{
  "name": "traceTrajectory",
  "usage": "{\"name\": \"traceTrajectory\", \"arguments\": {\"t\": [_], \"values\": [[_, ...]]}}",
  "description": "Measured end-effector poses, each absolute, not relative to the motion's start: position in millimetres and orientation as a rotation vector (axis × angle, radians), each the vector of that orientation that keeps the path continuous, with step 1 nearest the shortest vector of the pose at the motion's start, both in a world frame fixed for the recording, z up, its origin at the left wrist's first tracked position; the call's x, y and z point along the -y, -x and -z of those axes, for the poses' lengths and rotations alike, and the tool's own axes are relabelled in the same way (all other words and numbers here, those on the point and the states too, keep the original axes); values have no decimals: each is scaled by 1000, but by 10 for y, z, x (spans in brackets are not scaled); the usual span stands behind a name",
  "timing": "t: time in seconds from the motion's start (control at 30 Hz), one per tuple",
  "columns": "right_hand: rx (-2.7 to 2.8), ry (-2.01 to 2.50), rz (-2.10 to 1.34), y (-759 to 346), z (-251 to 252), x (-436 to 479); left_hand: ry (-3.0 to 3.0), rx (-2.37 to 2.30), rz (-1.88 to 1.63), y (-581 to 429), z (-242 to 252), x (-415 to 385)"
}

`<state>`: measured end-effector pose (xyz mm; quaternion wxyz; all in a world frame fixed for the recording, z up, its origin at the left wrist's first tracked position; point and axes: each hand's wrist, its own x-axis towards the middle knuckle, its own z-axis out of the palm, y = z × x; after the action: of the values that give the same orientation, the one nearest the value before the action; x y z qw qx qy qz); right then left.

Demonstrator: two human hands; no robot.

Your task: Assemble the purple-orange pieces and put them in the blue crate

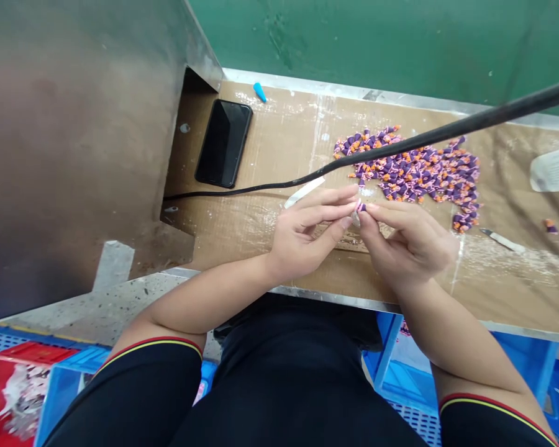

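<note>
A small purple-and-pink figure (361, 208) is pinched between the fingertips of both hands, just above the tabletop. My left hand (307, 233) closes on its left side with thumb and fingers. From the other side my right hand (407, 242) grips it between thumb and forefinger. A whitish bit shows beneath it, too small to name. Behind the hands lies a spread-out pile of small purple, pink and orange figures (423, 171). To the right of the right hand rests a slim knife (505, 241) with a dark tip. A white strip (304, 192) lies behind my left hand.
A black cable (400, 146) crosses above the brown table (279, 143). At left stand a phone (223, 143), a blue cone-shaped cap (259, 92) and a metal housing (84, 136). One loose figure (550, 226) lies far right. Blue crates (410, 372) and a red bin (9, 379) sit below.
</note>
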<state>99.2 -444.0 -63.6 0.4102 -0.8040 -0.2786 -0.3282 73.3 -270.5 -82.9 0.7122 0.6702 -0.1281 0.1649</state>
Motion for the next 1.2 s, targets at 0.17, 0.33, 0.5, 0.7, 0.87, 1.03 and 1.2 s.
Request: {"name": "traceTrajectory", "arguments": {"t": [0.17,0.33,0.5,0.7,0.87,1.03,1.2], "values": [[676,2058,826,-998,662,4444,-1447,322,-284,-698,808,2684],[685,2046,833,-997,652,4447,-1464,330,-255,-693,829,2668],[692,1946,844,-997,653,4430,-1444,411,-311,-695,860,2679],[693,1882,789,-1048,676,4444,-1467,511,-364,-726,940,2684],[606,2029,601,-1133,559,4916,-1484,530,-315,-771,1040,2647],[518,2453,472,-915,391,5893,-1525,439,-310,-784,1085,2626],[750,2776,137,-576,473,6486,-1536,440,-364,-770,1058,2676]]}}
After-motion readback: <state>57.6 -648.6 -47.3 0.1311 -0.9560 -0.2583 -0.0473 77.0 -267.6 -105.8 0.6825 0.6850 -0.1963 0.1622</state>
